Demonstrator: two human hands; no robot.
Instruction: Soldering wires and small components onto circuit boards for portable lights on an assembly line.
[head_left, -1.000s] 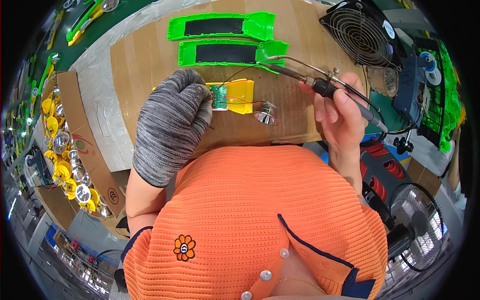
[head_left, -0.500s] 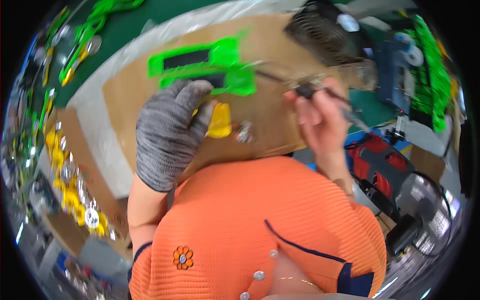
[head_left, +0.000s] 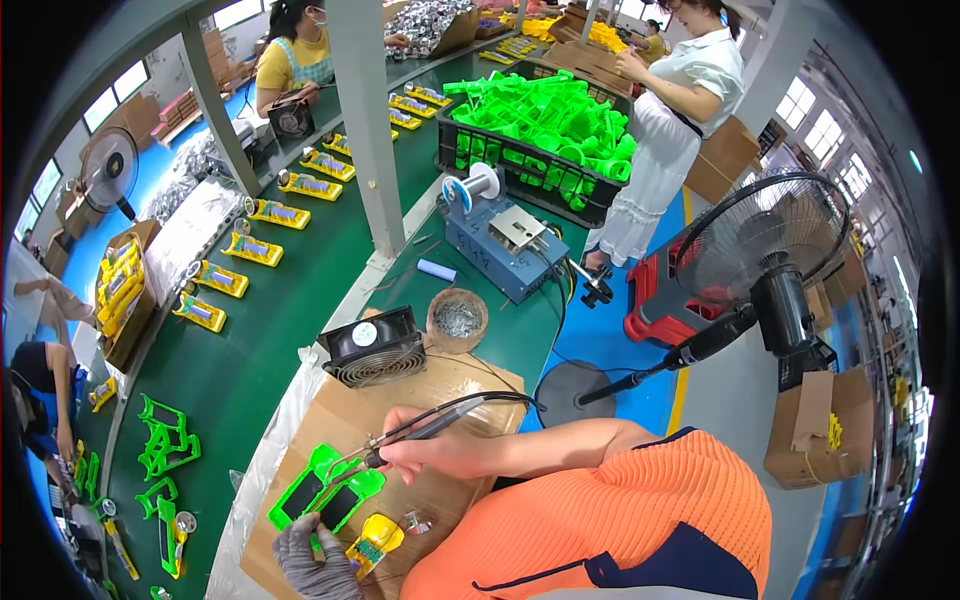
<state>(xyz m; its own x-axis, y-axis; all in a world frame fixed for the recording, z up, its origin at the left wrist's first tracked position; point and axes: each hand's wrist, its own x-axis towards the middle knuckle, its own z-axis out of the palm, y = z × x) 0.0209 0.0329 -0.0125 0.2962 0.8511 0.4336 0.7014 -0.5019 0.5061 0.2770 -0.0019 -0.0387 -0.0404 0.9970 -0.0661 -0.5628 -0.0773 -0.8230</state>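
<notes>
My right hand [head_left: 430,452] is closed around a soldering iron [head_left: 440,420] with a grey handle and dark cable. Its thin tip slants down over the green plastic housings [head_left: 322,458], which have black rectangular panels. In a grey knitted glove, my left hand [head_left: 312,568] has its fingertips pinched together at the near edge of the housings. What lies between those fingers is too small to make out. Close beside the glove rests a yellow plastic part [head_left: 382,530] with a small green circuit board. A little shiny piece [head_left: 416,522] lies to its right.
Beyond the cardboard sheet [head_left: 470,375] stand a black box fan [head_left: 375,345], a round pot [head_left: 457,320] and a blue soldering station [head_left: 505,255]. Behind them is a black crate [head_left: 520,160] of green parts. Yellow units line the green belt [head_left: 270,300]; a pedestal fan [head_left: 770,240] stands right.
The view has swung upward, bringing in the workshop and other people. My right hand has moved left with the soldering iron, from beside the housings to over them. My left hand stays near them.
</notes>
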